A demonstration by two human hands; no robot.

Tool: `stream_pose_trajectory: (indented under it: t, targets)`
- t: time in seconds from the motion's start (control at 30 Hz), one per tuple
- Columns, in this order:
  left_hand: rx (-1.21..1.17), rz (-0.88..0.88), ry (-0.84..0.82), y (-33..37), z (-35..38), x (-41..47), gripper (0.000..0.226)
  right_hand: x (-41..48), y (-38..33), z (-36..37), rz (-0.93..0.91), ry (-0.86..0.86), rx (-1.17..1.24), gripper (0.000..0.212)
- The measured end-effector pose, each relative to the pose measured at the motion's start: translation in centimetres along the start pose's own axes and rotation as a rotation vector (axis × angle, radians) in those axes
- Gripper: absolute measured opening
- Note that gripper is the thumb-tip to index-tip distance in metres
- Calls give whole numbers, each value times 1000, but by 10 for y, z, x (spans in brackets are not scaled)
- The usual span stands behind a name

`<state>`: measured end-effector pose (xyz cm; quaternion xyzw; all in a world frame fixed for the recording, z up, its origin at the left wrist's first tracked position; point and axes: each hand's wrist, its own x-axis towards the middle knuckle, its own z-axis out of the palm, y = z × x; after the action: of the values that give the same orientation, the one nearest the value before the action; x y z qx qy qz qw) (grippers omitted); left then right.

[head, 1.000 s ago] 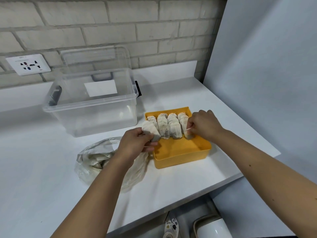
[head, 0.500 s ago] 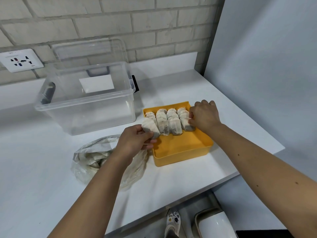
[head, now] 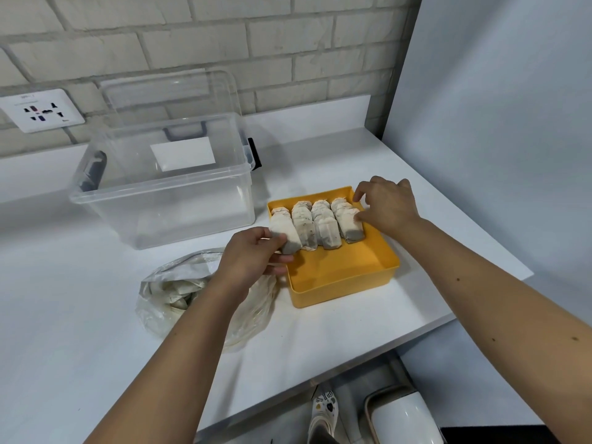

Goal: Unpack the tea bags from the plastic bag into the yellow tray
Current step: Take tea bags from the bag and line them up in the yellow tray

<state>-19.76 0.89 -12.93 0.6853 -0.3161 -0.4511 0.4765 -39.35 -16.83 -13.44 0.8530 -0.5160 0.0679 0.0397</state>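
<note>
A yellow tray (head: pixel 344 283) sits on the white counter, with several pale tea bags (head: pixel 323 224) lined up in rows across its far half. My left hand (head: pixel 253 256) pinches one tea bag (head: pixel 286 235) at the tray's left edge, at the front of the leftmost row. My right hand (head: pixel 386 205) rests at the tray's far right corner, fingertips touching the rightmost row of tea bags. A crumpled clear plastic bag (head: pixel 173 291) with more tea bags inside lies left of the tray, partly hidden under my left forearm.
A clear plastic storage box (head: pixel 166 200) stands open behind the bag, its lid leaning on the brick wall. A wall socket (head: pixel 41 110) is at far left. A grey panel (head: pixel 499 123) bounds the right side. The counter edge (head: pixel 352 363) runs near me.
My right hand has shifted slightly back along the rightmost row toward the tray's far corner. My left hand still holds its tea bag at the tray's left edge.
</note>
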Motion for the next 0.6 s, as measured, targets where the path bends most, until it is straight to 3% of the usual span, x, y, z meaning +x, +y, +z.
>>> stream_pose_trajectory:
  t: [0.1, 0.27, 0.6]
  targets:
    - [-9, 16, 5, 1, 1, -3, 19, -9, -2, -8, -56, -37, -8, 25]
    - [-21, 5, 0, 0, 4, -4, 17, -23, -14, 1, -208, -64, -275, 30]
    - [17, 7, 18, -2, 2, -1, 15, -11, -21, 15, -107, -53, -239, 33]
